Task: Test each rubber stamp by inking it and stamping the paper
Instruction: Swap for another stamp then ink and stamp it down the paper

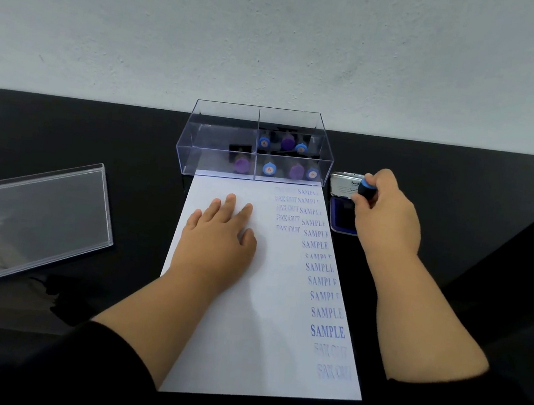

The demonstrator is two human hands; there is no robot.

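Head view. The right hand (383,213) pinches a stamp (366,189) by its black handle with blue cap, holding it down over the open ink pad (341,216), which lies just beside the paper's far right corner; whether the stamp face touches the pad is hidden by the fingers. The left hand (222,230) lies spread and flat on the paper (226,332), pressing it to the black table (99,134).

Progress: a column of blue "SAMPLE" prints runs down the paper's right margin, with a shorter column of "FAX OUT" prints beside it at the top and two fainter ones near the bottom. At least two stamps thus appear tested. The clear box (256,143), touching the paper's far edge, holds several more purple- and blue-capped stamps in its compartments; which of these are already tested cannot be told, so much of the task probably remains.

Room: the left and middle of the sheet are unprinted, though the left hand covers part. The box lid (31,220) lies well apart at left. The right margin is crowded, and the pad's raised lid stands close to the box.
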